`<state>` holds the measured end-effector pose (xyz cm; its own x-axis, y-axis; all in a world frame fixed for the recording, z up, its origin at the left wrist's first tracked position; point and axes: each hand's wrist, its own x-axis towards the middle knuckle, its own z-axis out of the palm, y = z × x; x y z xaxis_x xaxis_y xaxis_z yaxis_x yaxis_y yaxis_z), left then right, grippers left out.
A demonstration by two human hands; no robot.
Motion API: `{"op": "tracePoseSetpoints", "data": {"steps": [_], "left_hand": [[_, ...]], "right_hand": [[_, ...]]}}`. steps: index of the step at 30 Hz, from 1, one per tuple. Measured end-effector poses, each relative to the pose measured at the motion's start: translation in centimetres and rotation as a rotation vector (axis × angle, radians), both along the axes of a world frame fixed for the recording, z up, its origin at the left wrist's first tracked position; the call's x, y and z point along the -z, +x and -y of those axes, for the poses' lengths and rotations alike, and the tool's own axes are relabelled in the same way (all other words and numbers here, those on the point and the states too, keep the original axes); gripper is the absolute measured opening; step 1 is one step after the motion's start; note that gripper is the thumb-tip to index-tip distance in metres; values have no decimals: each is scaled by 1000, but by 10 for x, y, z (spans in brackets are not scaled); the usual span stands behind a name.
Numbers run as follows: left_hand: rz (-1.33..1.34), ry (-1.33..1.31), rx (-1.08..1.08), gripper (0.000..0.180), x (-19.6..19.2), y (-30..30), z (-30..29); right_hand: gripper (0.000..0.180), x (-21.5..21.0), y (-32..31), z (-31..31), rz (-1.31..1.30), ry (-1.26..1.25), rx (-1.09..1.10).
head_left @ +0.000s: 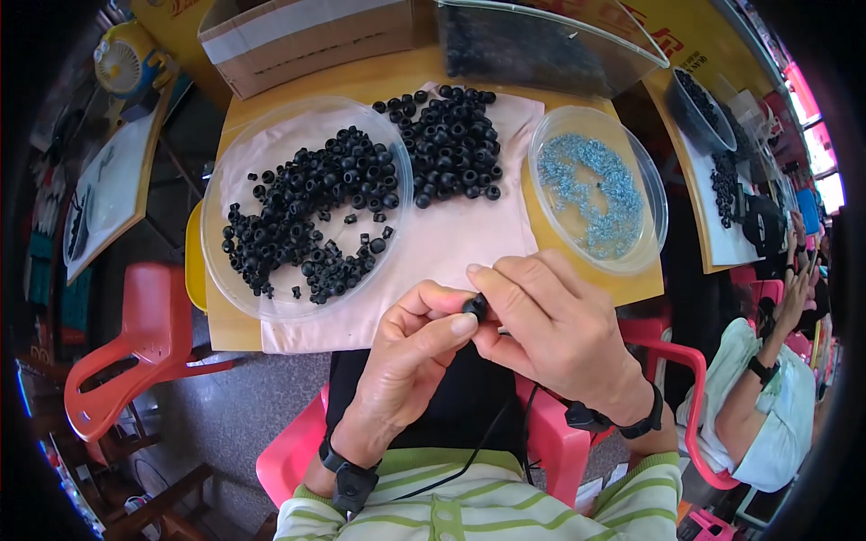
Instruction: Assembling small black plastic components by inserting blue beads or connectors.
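Note:
Just past the near edge of the table, a small black ball-shaped part (474, 307) sits between my two hands. My left hand (401, 356) pinches it between thumb and index finger. The curled fingers of my right hand (559, 320) close on it from the other side; whether they hold a second small piece there is hidden. Beyond my left hand lies a round clear tray (210, 261) with many black hollow balls and smaller black pieces. A pile of similar black balls (456, 149) rests on a pale pink cloth (469, 239).
At the right stands a clear round tray (657, 225) of tiny bluish translucent pieces. A cardboard box (307, 45) and a clear bin (550, 54) line the table's back. A red chair (135, 334) is at left. Another person's arm (749, 397) shows at right.

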<state>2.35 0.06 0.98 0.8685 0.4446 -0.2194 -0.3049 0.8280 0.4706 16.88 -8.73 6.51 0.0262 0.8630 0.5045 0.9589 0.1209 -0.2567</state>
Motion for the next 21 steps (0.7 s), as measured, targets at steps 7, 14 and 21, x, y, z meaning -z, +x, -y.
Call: {"op": "tracePoseSetpoints", "data": {"steps": [7,14,21], "left_hand": [[-58,180,98,19,-7,-4,4],[-91,165,106,19,-12,-11,8],[-50,209,132,18,-12,-13,9]], "right_hand": [[27,-7,10,0,176,-24,-100],[21,-3,13,-1,243,-25,-246],[19,-7,8,6,238,-104,-260]]}}
